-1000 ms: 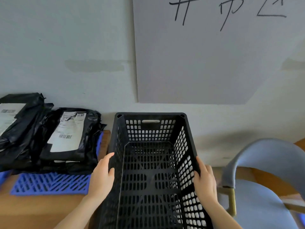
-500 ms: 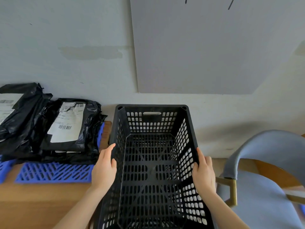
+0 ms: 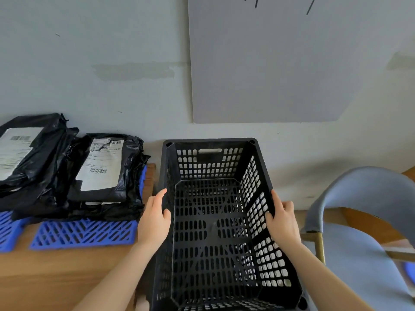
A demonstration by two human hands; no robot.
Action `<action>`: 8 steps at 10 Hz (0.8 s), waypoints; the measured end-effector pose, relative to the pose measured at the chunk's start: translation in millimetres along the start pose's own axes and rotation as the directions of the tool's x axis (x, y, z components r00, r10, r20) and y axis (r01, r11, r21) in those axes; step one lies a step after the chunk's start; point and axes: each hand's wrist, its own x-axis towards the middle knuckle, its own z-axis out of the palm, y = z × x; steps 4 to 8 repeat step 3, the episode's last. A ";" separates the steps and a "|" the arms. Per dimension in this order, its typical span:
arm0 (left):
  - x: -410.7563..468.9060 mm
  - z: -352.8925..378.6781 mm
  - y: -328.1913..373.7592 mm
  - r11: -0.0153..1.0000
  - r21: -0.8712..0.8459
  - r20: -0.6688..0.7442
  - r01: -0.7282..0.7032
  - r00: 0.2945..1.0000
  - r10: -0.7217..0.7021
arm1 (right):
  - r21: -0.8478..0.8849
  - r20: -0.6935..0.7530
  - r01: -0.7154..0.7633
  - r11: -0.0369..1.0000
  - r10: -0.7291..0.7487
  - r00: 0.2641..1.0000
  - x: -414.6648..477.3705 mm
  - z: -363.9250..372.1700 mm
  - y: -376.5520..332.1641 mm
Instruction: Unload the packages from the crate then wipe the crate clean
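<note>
Crate (image 3: 208, 167) being held by both sides: left hand (image 3: 153, 223) gripping left wall, right hand (image 3: 281, 223) gripping right wall; packages (image 3: 67, 171) lying stacked on blue mats (image 3: 83, 234).

The crate (image 3: 208, 140) is showing matt black perforated plastic. At left, the packages (image 3: 45, 180) are gleaming in crinkled glossy black film with white paper labels (image 3: 101, 169); the grids (image 3: 83, 232) are looking like blue plastic, the surface (image 3: 56, 277) smooth wood, the chair (image 3: 359, 189) matt cloth.
</note>
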 end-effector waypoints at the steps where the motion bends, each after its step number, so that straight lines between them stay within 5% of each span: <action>1: 1.7 -10.6 -2.0 0.999 0.014 0.065 -0.045 0.997 0.044 | -0.057 0.007 -0.033 0.998 0.034 0.999 -8.7 -4.6 -2.8; 3: -5.5 -37.1 -9.2 0.995 -0.095 0.017 -0.019 1.000 0.021 | -0.231 -0.102 0.003 0.973 -0.028 0.994 -43.1 -9.9 -15.2; 8: -5.5 -37.1 -9.2 0.995 -0.095 0.017 -0.019 1.000 0.021 | -0.231 -0.102 0.003 0.973 -0.028 0.994 -43.1 -9.9 -15.2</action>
